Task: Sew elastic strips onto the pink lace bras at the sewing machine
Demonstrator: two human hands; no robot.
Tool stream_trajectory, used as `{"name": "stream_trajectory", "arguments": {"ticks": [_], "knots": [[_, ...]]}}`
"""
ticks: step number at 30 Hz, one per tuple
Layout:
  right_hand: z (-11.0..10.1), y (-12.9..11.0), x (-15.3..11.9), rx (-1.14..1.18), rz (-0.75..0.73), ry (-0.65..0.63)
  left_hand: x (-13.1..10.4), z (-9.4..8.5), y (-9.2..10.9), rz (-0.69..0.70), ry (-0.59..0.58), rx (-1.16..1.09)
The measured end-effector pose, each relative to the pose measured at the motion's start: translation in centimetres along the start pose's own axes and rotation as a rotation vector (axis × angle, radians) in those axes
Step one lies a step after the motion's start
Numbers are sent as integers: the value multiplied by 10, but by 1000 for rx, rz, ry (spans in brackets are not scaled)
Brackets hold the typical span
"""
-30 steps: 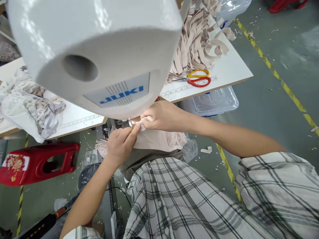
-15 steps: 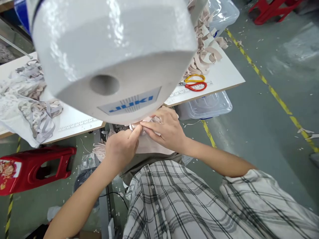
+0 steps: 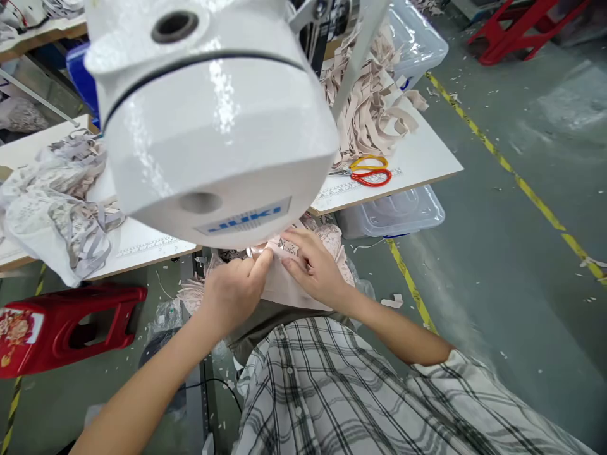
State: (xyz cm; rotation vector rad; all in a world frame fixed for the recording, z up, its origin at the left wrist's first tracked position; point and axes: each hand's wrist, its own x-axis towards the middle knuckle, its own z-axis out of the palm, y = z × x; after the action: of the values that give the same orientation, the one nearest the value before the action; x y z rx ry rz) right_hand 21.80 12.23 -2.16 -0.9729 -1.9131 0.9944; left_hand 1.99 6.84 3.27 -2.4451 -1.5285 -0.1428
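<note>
A: What lay closest?

B: A plaid shirt (image 3: 322, 379) filled the bottom, and beyond it two bare hands met on pale pink fabric (image 3: 291, 292).

A: How did they stand?

B: The left hand (image 3: 236, 287) was loosely curled, its foremost digit laid against the cloth; the right hand (image 3: 313, 265) kept thumb and forefinger narrowly parted on it. I couldn't tell whether either truly gripped.

A: And the fabric?

B: Below the front of a white sewing machine (image 3: 220, 151), over the lap, its upper edge partly hidden.

A: Further out?

B: The white table (image 3: 434, 165) showed on both sides. On its right part lay scissors (image 3: 372, 179) with yellow and red handles, just beside heaped beige strips (image 3: 363, 110); on the left part, a tangle of pale garments (image 3: 57, 208).

A: Farthest?

B: A red stool (image 3: 516, 38) stood on the floor, upper right.
</note>
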Motion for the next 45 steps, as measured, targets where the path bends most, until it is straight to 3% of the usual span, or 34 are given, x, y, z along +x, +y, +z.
{"name": "stream_trajectory", "arguments": {"ticks": [6, 10, 17, 29, 36, 41, 45], "knots": [[-21, -9, 37, -66, -80, -124, 6, -6, 28, -142, 27, 77], [-22, -7, 57, -53, -80, -133, 12, -7, 32, -218, 3, 70], [-22, -2, 77, 65, -50, -221, 18, -8, 32, -253, 67, 116], [-25, -2, 80, 39, -70, -228, 21, -8, 35, -269, 134, 137], [-28, 3, 75, 85, -51, -251, 15, -10, 34, -263, 43, 87], [-22, 3, 74, 72, -56, -240, 8, -9, 30, -354, -50, 30], [-26, 8, 72, 110, -19, -227, 9, -6, 30, -334, -48, -45]]}}
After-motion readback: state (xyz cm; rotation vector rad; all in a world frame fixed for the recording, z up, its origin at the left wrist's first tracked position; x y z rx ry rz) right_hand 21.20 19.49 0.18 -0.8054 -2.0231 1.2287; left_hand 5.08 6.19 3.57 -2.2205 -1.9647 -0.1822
